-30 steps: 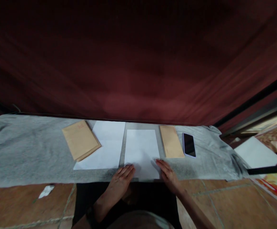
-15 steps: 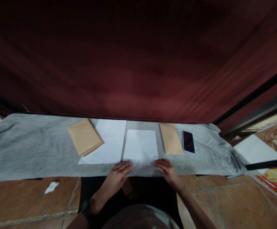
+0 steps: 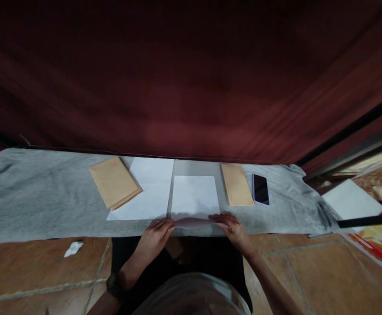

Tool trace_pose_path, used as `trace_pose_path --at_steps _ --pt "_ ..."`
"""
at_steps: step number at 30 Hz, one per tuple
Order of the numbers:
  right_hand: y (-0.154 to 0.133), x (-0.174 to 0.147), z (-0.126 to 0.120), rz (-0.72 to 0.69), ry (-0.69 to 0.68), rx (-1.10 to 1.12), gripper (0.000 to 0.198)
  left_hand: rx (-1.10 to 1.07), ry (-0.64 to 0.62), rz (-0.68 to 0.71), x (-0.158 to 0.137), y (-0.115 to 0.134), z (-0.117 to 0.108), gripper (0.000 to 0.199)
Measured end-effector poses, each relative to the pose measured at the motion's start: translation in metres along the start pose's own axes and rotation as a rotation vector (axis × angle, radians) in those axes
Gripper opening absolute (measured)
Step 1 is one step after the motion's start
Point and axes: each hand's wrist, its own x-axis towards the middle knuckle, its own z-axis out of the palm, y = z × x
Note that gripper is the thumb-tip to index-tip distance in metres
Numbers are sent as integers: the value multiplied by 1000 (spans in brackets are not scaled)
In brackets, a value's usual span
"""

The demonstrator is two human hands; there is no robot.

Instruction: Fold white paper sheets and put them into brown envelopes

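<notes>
A white sheet of paper (image 3: 196,194) lies in front of me on the grey cloth, its near edge curled up off the surface. My left hand (image 3: 158,232) pinches the left end of that raised edge, and my right hand (image 3: 231,229) grips the right end. Just left of it rests more white paper (image 3: 156,197), partly under several stacked brown envelopes (image 3: 114,181). Beyond my right hand is a single brown envelope (image 3: 237,186). Some of my fingertips are hidden by the paper's fold.
A phone (image 3: 261,189) with a dark screen lies right of the single envelope. The grey cloth (image 3: 46,192) covers a narrow surface, with a dark red curtain (image 3: 178,109) behind it. A crumpled white scrap (image 3: 73,249) is on the tiled floor (image 3: 40,271).
The near edge of the sheet, flat before, has come up and curls between my hands. My fingers have closed on its two ends. The view has shifted slightly.
</notes>
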Motion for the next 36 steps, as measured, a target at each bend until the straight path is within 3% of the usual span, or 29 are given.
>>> trace_pose_path --at_steps 4,8,13,18,24,36 --pt "-2 8 3 68 58 22 32 -45 46 -88 9 2 -4 34" --pt "-1 14 8 115 153 49 36 -173 -13 -253 25 4 -8 37" --pt "-2 25 3 187 125 72 42 -252 -39 -368 39 6 -8 34" --pt "-7 44 3 269 118 -10 44 -112 -22 -470 56 5 -4 28" --pt "-12 64 10 382 131 -273 41 82 -105 -550 83 3 -3 23" --pt "-32 100 20 585 115 -619 28 413 -254 -652 125 12 -5 36"
